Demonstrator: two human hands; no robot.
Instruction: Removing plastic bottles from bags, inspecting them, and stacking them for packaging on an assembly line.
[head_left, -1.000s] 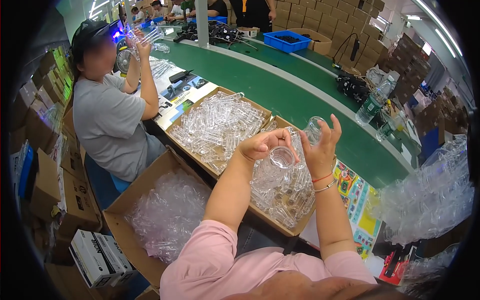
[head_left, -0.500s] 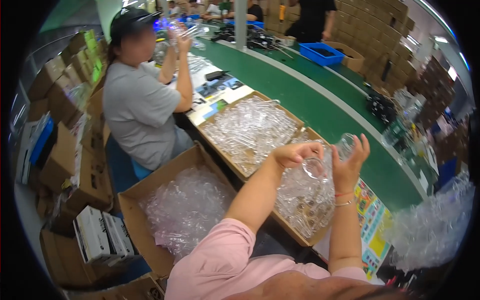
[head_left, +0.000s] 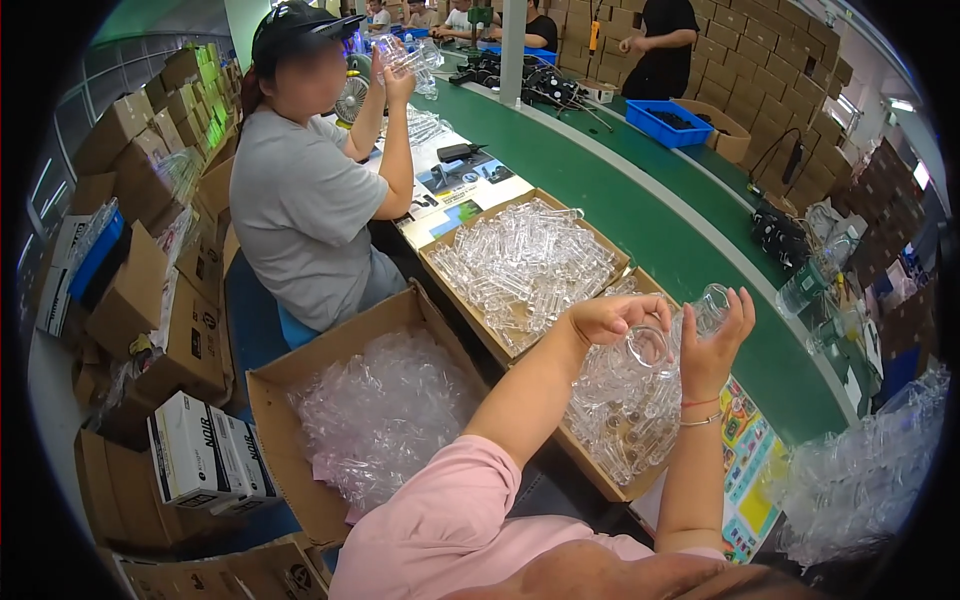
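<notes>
Green tabletop lies free beyond the right hand; cartons block the near side.

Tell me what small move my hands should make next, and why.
I'd probably ease them slightly apart: your left hand seems to hold a clear round piece, your right hand a second clear piece, and they're close together above the cardboard tray of clear parts, so they might knock.

The vessel is clear, the tabletop green, the sleeve pink.
</notes>
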